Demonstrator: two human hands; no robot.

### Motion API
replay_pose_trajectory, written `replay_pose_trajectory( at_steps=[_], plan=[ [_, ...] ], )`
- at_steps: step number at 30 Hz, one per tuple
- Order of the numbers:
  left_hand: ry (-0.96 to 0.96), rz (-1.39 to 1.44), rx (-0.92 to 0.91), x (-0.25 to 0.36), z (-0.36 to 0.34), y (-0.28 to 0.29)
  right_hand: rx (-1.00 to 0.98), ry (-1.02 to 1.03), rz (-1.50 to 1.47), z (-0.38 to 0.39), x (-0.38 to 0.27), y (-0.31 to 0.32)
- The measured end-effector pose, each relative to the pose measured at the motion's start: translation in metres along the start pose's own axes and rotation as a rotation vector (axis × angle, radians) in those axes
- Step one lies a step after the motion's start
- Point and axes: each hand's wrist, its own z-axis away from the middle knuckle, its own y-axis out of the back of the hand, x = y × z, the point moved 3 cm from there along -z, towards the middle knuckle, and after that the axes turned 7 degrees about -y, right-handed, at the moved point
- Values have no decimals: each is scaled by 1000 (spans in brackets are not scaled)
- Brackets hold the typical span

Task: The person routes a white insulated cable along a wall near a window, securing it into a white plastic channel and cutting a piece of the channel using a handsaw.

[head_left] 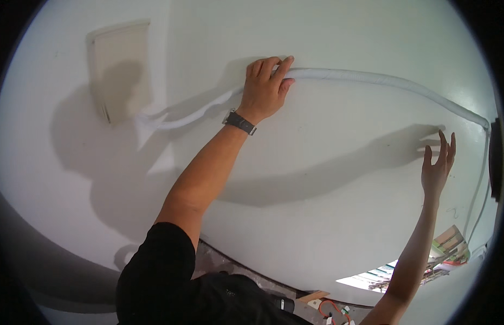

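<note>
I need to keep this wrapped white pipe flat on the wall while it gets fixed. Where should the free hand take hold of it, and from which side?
Probably the bare stretch of the wrapped white pipe up and to the right of the left hand, which already presses it. The right hand is open below that stretch, so coming up from underneath suits it: the pipe sags rightward there, unsupported.

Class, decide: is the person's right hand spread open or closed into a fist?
Spread open: the right hand shows fingers apart and extended, holding nothing, beside the white wall.
</note>
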Motion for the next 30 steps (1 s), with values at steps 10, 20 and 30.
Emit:
replay_pose_trajectory(
  at_steps=[10,20,30],
  plan=[
    [-141,-101,-121,-59,50,-10,56,265,-53,-26,-126,-5],
    [-190,-77,-42,-85,101,10,250,164,65,17,-140,-77],
    [143,-243,343,-144,169,-20,276,111,-84,47,-201,-115]
  ],
)
